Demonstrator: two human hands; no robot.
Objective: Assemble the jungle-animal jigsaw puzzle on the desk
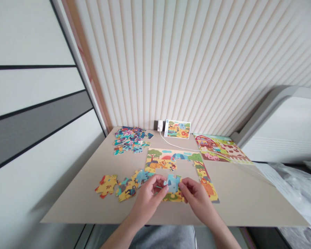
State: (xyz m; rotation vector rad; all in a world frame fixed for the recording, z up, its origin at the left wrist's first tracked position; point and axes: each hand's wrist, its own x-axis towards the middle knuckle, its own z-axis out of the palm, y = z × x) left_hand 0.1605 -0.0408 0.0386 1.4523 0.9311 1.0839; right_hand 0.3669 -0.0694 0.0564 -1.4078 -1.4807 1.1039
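A light-blue jigsaw puzzle piece (173,183) is held up between my two hands, over the lower part of a partly assembled animal puzzle (155,164). My left hand (151,193) pinches the piece's left edge between thumb and fingers. At its right edge, the thumb and fingers of my right hand (195,197) close on it. The assembled puzzle shows trees, a leopard and a lion, with a gap in its middle where bare tabletop shows. Its lower left is partly hidden behind my left hand. Loose yellow and blue puzzle pieces (126,188) lie to the left.
A pile of dark, colourful puzzle pieces (131,140) lies at the back left. A reference picture card (178,129) leans on the wall beside a white charger (159,125), whose cable (176,147) runs right. A farm puzzle (220,148) lies at the back right of the table (246,197).
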